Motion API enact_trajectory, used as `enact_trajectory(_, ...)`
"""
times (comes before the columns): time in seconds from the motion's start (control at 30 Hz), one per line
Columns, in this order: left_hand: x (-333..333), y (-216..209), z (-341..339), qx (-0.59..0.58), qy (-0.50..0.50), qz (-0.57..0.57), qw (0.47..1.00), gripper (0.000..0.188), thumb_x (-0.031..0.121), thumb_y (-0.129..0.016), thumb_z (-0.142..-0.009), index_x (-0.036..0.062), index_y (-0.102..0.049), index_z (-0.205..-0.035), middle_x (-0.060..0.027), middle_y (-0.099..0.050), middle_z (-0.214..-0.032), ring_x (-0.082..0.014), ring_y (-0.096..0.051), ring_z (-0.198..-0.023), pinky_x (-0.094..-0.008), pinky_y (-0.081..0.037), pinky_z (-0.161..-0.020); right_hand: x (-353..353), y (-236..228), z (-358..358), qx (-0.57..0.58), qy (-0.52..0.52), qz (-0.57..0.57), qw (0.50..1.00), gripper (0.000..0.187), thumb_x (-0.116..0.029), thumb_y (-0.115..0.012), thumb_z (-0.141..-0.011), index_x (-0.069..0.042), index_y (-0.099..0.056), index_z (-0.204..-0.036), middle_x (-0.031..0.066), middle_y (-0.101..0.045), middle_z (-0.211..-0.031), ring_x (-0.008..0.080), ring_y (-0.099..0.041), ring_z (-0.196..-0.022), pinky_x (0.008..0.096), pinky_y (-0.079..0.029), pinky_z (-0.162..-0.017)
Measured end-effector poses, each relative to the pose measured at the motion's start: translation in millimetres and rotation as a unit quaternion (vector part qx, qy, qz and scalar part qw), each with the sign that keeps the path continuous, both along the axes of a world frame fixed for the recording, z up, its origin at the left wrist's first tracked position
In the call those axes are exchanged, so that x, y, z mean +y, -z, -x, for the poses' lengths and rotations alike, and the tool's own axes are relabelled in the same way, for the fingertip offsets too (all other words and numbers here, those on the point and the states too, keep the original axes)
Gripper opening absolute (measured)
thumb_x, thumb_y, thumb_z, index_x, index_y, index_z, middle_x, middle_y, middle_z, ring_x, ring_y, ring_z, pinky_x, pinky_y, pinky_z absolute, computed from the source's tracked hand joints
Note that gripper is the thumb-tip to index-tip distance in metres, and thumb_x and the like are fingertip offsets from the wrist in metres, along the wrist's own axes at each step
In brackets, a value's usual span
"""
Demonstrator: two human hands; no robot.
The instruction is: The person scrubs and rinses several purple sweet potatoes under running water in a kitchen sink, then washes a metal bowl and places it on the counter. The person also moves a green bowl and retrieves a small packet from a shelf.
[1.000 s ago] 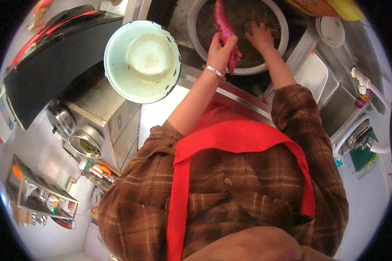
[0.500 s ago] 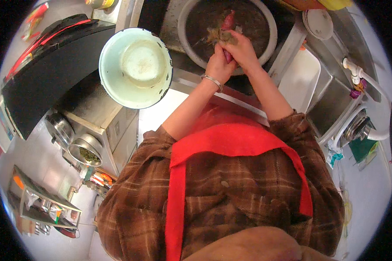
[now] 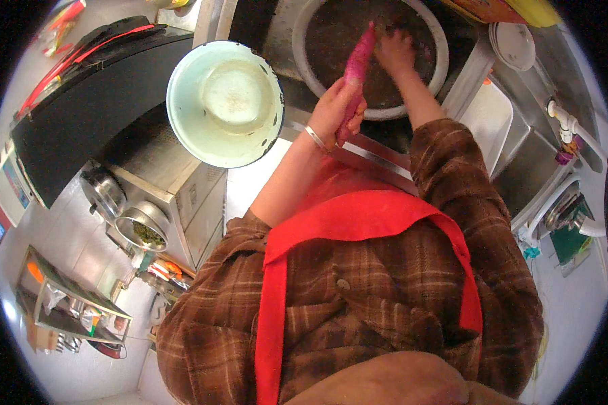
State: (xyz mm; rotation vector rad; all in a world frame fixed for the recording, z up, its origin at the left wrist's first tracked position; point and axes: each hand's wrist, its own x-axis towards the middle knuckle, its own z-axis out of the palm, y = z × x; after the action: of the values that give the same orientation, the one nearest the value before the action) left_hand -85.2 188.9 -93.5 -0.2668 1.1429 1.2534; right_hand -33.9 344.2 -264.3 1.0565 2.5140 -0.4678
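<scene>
My left hand (image 3: 339, 111) is closed around a long, tapered, pink-purple sweet potato (image 3: 360, 59), holding it tilted over the near rim of a round basin (image 3: 438, 74). The tip points up and away, over the basin. Dark, murky water (image 3: 334, 50) fills the basin. Reaching into it to the right of the sweet potato, my right hand (image 3: 396, 52) is smeared by motion. Its fingers are partly lost against the dark water, and whether they hold anything cannot be made out.
A pale green enamel bowl (image 3: 270, 125) with a chipped dark rim stands left of the basin. Farther right are a white rectangular tray (image 3: 490, 111), a metal sink (image 3: 520, 156), stacked white dishes (image 3: 512, 46) and a white tap pipe (image 3: 562, 121). Steel pots (image 3: 142, 217) sit lower left.
My hands have parted. The left has drawn the sweet potato nearer and left more of its length showing; the right has let go of it and moved deeper into the basin.
</scene>
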Motion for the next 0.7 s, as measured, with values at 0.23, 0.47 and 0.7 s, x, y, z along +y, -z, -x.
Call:
enact_trajectory(0.23,2.5,6.7,8.4,-0.083,-0.067,-0.049,0.993,0.043,0.043,-0.032,-0.087,0.0097,-0.040,-0.113,-0.0023,-0.044,-0.063,-0.0085,-0.038,-0.045,-0.0200,-0.031,-0.037,4.7,-21.7,-20.9,0.210,0.275,0.402,0.848,0.046,-0.017,-0.058,-0.072,-0.006,-0.045,-0.115,0.0113,-0.050,-0.109,0.0215,-0.047,-0.101,0.0308,-0.039,-0.082)
enact_trajectory(0.47,14.7,12.7,2.9,-0.009,-0.105,-0.017,0.994,0.030,0.037,-0.027,-0.089,0.0128,-0.041,-0.101,-0.0032,-0.042,-0.060,-0.0103,-0.035,-0.042,-0.0205,-0.026,-0.035,-53.9,-152.8,-36.8,0.370,0.270,0.432,0.777,0.043,-0.022,-0.060,-0.074,-0.004,-0.049,-0.112,0.0075,-0.049,-0.109,0.0139,-0.047,-0.097,0.0254,-0.037,-0.083)
enact_trajectory(0.7,20.5,-5.8,-3.8,0.095,-0.051,0.026,0.994,0.034,0.036,-0.027,-0.088,0.0192,-0.037,-0.115,-0.0026,-0.043,-0.061,-0.0080,-0.031,-0.039,-0.0186,-0.025,-0.033,-44.4,-102.3,4.1,0.466,0.298,0.413,0.723,0.027,-0.023,-0.058,-0.075,-0.006,-0.058,-0.096,0.0053,-0.059,-0.080,0.0120,-0.054,-0.073,0.0244,-0.042,-0.066)
